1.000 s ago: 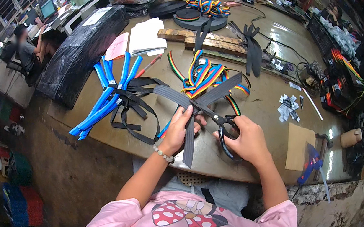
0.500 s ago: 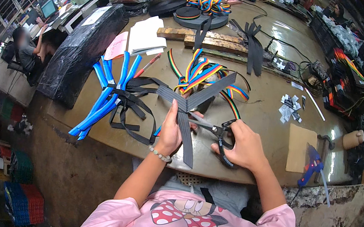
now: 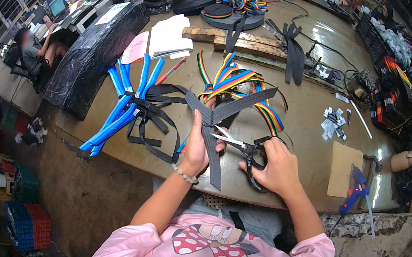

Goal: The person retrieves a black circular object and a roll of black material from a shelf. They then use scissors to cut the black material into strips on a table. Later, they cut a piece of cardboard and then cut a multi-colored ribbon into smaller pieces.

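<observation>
My left hand (image 3: 196, 150) is closed round a bundle of dark grey webbing straps (image 3: 245, 102), bound at its middle, with strap ends fanning up and one hanging below. In my right hand (image 3: 280, 168) is a pair of black-handled scissors (image 3: 249, 149). Their blades stand apart, tips close to the bundle's binding; whether they touch it I cannot tell. Beyond the bundle lie multicoloured striped straps (image 3: 233, 80). To the left rest crossed blue strap bundles (image 3: 120, 117) with black straps (image 3: 158, 117) beside them.
Papers (image 3: 169, 35), a red pen (image 3: 170, 71) and wooden bars (image 3: 250, 46) lie farther back. White label scraps (image 3: 333, 123), brown cardboard (image 3: 344, 170) and a blue glue gun (image 3: 357, 192) are at the right. A black-wrapped package (image 3: 95, 57) stands left. Another person (image 3: 34, 51) sits there.
The scissor blades show wider apart, and their tips sit at the side of the binding. My left hand keeps its hold. The view has shifted slightly; another person's hands appear at the far edge.
</observation>
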A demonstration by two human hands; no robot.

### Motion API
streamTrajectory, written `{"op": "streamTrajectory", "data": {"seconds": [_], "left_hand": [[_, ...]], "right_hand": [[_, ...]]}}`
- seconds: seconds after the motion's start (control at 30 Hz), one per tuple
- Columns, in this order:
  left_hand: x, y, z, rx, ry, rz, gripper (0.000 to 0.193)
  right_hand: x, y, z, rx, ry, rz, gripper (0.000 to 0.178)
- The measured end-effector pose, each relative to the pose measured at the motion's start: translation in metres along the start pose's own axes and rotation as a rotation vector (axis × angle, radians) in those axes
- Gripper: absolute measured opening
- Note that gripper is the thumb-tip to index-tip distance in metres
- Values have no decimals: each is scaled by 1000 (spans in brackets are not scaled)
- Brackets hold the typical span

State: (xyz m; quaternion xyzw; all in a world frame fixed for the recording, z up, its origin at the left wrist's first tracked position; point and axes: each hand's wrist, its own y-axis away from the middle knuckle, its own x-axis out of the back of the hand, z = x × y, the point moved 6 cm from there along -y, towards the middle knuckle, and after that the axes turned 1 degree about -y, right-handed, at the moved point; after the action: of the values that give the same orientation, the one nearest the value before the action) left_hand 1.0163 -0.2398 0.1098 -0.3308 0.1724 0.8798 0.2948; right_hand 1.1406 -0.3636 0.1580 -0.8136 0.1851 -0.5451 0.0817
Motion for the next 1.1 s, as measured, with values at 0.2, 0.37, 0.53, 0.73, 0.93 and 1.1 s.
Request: {"op": "streamTrajectory", "data": {"seconds": [0.2,0.37,0.53,0.73,0.93,1.1], "left_hand": [[-4,0,-1,19,-1,-71,54],[-5,-2,-5,38,15,-96,56],[-9,-3,-5,37,76,-133,56],[-3,-4,-6,75,60,-152,54],[2,-5,-7,138,138,-151,52],[-9,0,1,61,110,-235,49]], "right_hand": [[-3,0,0,-9,2,25,52],[-5,2,1,29,66,108,48],[-1,3,2,90,168,172,42],[6,1,-3,143,194,216,43],[4,2,1,147,196,208,43],[2,6,4,124,110,198,40]]}}
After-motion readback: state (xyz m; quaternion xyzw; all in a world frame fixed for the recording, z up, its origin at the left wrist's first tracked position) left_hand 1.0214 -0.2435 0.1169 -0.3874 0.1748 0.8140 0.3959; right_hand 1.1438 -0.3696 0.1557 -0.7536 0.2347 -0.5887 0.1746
